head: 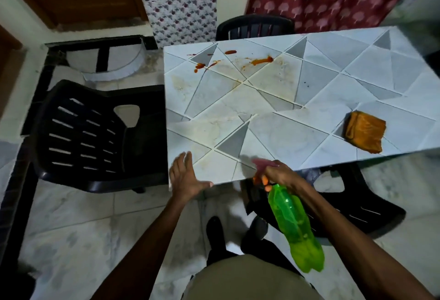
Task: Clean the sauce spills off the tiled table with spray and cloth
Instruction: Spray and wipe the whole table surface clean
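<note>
a: counter (309, 114) colours?
b: pale grey tiles in a triangle pattern, orange-red sauce spills (260, 61) at upper centre.
a: the rest?
b: orange-brown cloth (364, 135) at right, bright green spray bottle (294, 224) at lower right, black slatted chair (95, 133) at left.

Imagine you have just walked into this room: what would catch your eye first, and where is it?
Most striking are the orange-red sauce spills on the far left part of the tiled table. Next comes the bright green spray bottle, gripped by the right hand at the table's near edge, while the left hand rests flat on the near left corner. A folded orange cloth lies untouched near the right end.
</note>
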The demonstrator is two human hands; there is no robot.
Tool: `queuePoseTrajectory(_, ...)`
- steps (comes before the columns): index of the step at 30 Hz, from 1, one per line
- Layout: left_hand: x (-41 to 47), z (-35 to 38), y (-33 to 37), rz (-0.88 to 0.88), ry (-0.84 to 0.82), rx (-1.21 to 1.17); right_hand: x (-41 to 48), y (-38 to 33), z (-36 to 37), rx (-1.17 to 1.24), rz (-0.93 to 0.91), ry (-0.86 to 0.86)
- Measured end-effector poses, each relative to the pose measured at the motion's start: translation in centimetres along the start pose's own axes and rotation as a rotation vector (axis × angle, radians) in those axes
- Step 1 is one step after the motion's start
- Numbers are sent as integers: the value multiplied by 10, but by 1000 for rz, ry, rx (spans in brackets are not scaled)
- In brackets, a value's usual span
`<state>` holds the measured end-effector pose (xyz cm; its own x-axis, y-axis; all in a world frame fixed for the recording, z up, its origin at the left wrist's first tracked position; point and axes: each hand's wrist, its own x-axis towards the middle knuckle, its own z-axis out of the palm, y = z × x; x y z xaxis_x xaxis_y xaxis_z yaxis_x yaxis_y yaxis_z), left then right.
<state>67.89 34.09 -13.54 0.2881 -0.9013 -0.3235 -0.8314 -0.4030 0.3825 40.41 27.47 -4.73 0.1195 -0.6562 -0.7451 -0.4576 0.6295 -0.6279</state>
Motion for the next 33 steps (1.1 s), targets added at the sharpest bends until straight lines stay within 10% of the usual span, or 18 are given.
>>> queuePoseTrajectory(18,41,59,162,264,-148,219,-22,76,-181,204,35,382)
queuePoseTrajectory(33,36,62,138,181,-113,193,-19,54,-137,11,-27,-120)
